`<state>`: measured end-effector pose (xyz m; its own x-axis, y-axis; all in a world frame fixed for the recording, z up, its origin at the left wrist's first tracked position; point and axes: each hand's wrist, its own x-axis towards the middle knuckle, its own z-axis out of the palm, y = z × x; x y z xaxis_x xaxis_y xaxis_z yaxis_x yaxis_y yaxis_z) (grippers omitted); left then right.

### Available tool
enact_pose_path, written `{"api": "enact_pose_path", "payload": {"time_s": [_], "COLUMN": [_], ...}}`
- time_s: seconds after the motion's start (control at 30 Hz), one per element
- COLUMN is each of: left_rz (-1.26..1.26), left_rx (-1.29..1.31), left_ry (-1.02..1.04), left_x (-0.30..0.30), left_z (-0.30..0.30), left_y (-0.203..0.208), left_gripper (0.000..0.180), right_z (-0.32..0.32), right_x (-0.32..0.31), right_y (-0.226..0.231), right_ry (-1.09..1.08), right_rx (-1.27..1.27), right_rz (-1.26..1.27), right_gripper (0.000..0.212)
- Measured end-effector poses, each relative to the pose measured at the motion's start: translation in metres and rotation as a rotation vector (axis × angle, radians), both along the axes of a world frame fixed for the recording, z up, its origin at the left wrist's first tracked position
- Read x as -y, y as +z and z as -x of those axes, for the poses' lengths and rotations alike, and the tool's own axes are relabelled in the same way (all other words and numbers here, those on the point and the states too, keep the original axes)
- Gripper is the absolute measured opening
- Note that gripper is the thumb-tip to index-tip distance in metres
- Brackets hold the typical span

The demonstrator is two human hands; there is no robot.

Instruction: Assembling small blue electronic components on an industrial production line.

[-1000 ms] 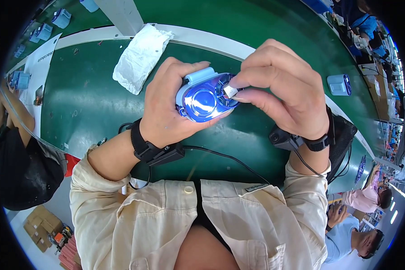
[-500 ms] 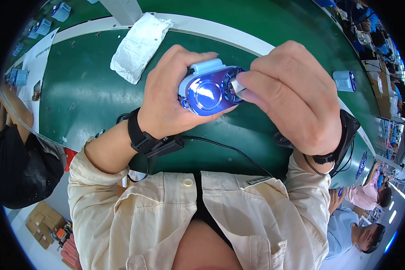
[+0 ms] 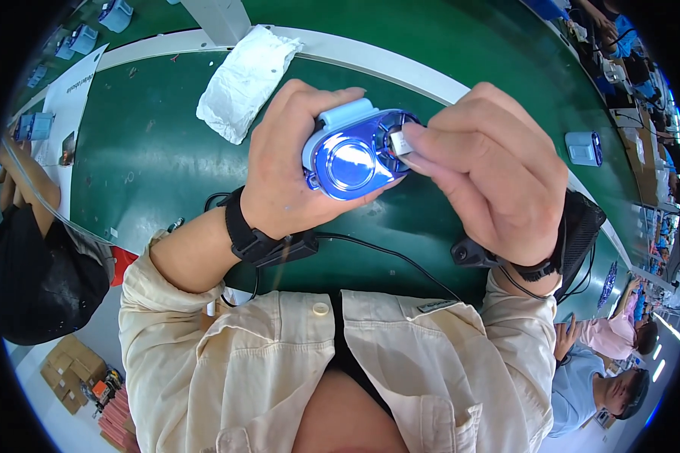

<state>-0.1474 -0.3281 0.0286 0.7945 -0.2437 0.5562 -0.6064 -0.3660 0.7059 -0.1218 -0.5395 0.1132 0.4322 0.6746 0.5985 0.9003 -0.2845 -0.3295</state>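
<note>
A light-blue device with a shiny, dark-blue oval top [image 3: 350, 164] is held above the green table. My left hand [image 3: 279, 170] is wrapped round its body, and the round ring on the top faces up. At the right end of that top is a dark round opening. My right hand [image 3: 506, 170] pinches a small white block-like piece [image 3: 400, 143] between thumb and finger, right at this opening. How deep the piece sits in the opening cannot be made out, as my fingertips partly cover it.
A crumpled white cloth or bag [image 3: 245, 83] lies on the green table [image 3: 151, 151] beyond my left hand. Another blue device [image 3: 583, 149] stands to the right, with several more at the far left beside a paper sheet [image 3: 57, 121]. A black cable [image 3: 385, 253] runs between my wrists. Other people sit on both sides.
The view has shifted slightly, so the surroundings appear a little further right. My right fingers have turned a bit and show more of the white piece. My left hand keeps its hold.
</note>
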Motion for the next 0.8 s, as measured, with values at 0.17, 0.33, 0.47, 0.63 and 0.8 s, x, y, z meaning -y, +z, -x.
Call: {"api": "enact_pose_path", "payload": {"time_s": [0.17,0.33,0.47,0.63,0.8], "left_rz": [0.041,0.049,0.014,0.028,0.024], "left_rx": [-0.068,-0.075,-0.011,0.027,0.027], "left_ry": [0.011,-0.042,-0.07,-0.047,-0.011], "left_x": [0.001,0.0,-0.002,0.0,-0.001], "left_z": [-0.001,-0.002,-0.001,-0.001,0.0], "left_y": [-0.002,-0.002,-0.001,-0.004,-0.002], "left_gripper": [0.075,0.073,0.072,0.071,0.068], "right_z": [-0.005,-0.021,-0.015,-0.011,-0.013], "right_x": [0.006,0.017,-0.003,-0.012,-0.019], "right_y": [0.0,-0.011,-0.027,-0.041,-0.048], "right_ry": [0.005,0.146,0.114,0.352,0.372], "right_rx": [-0.371,-0.856,-1.049,-1.423,-1.135], "right_rz": [0.004,-0.211,-0.301,-0.346,-0.344], "right_gripper": [0.018,0.035,0.053,0.058,0.05]}}
